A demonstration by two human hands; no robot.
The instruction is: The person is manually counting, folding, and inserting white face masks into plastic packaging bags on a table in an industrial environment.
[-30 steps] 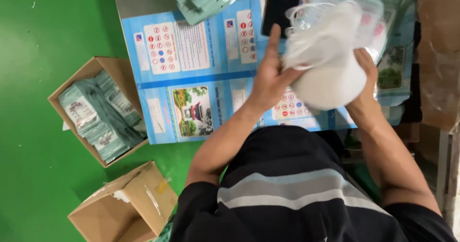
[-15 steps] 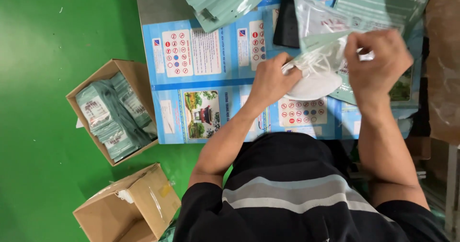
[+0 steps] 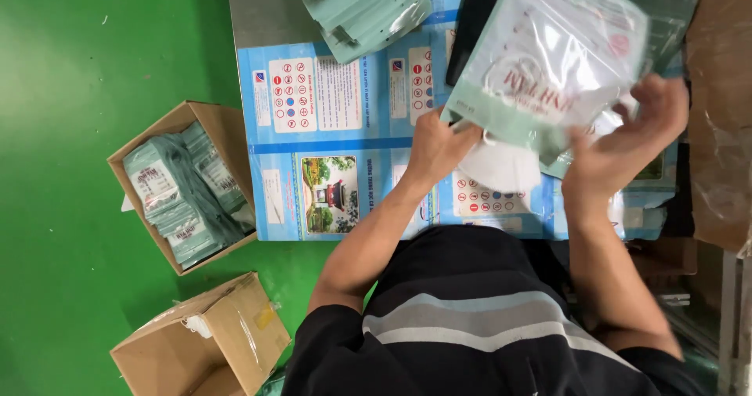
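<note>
My left hand [image 3: 435, 147] pinches the lower left corner of a clear plastic pouch [image 3: 548, 59] with a pale green edge and printing on its face. A white face mask [image 3: 498, 166] sticks out below the pouch's mouth, right beside my left fingers. My right hand [image 3: 627, 141] grips the pouch's lower right side, fingers curled over it; the hand is blurred. Both hands hover over a blue printed sheet [image 3: 337, 130] that covers the table. A dark phone-like slab [image 3: 474, 28] lies on the sheet behind the pouch.
A stack of pale green pouches [image 3: 360, 4] lies at the table's far edge. On the green floor to the left stands an open carton [image 3: 184, 184] full of packed pouches, and a second, closed-flap carton [image 3: 204, 341] nearer me. Brown wrapped material [image 3: 717, 114] lines the right side.
The pouch has swung up and turned flat to face the camera. The white mask, earlier bulging at the pouch's mouth, now shows only below its lower edge. My right hand dropped to the pouch's lower right.
</note>
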